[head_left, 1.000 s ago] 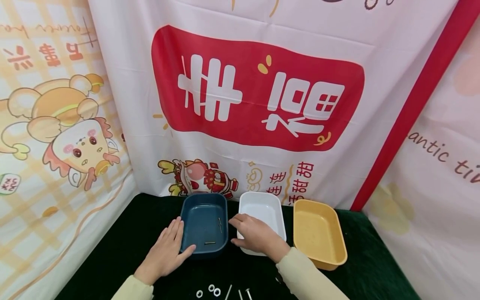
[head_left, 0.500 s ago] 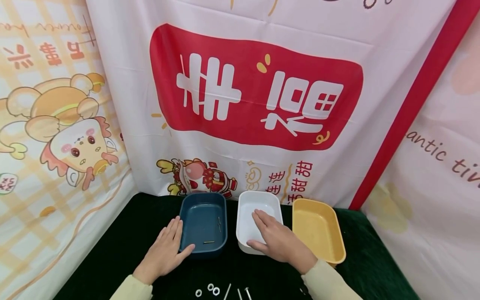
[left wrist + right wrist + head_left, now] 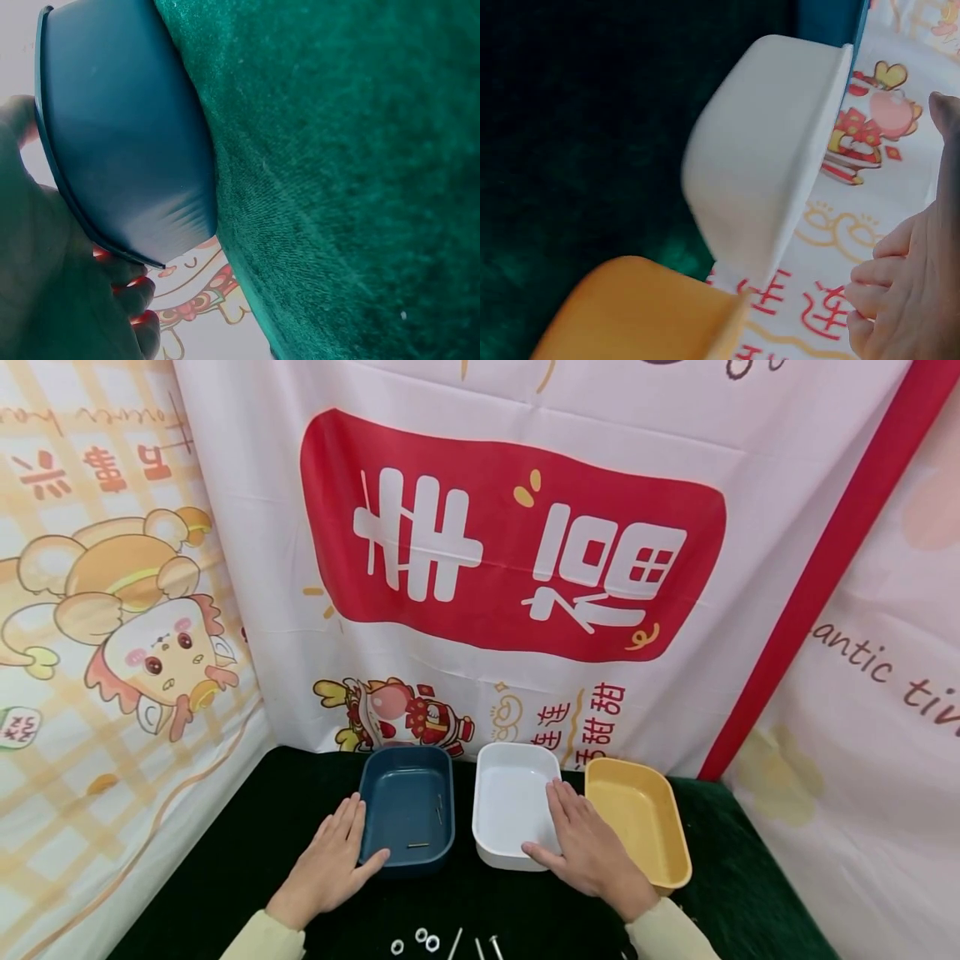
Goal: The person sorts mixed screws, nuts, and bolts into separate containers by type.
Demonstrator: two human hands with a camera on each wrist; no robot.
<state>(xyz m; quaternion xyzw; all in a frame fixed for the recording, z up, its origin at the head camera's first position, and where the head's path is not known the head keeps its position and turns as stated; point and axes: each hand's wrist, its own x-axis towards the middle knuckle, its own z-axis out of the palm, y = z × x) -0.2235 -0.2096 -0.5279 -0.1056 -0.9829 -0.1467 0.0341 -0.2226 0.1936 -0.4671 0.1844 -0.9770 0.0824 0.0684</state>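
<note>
My left hand lies along the left side of a dark blue plastic box, fingers straight at its rim and thumb at the near corner. Inside that box are thin brass-coloured pins or screws. My right hand holds nothing and hovers, fingers extended, over the right edge of a white box; the right wrist view has the hand apart from the white box wall. Beyond the right hand stands a yellow box, its near left corner partly hidden by that hand.
Near the front of the dark green cloth lie three silvery nuts and a few slim metal screws, cut off by the view's edge. A printed white curtain hangs right behind the boxes.
The right hand has moved rightward, from the gap between the blue and white boxes across the white one to its right edge, its fingers straightening. The left hand stays at the blue box.
</note>
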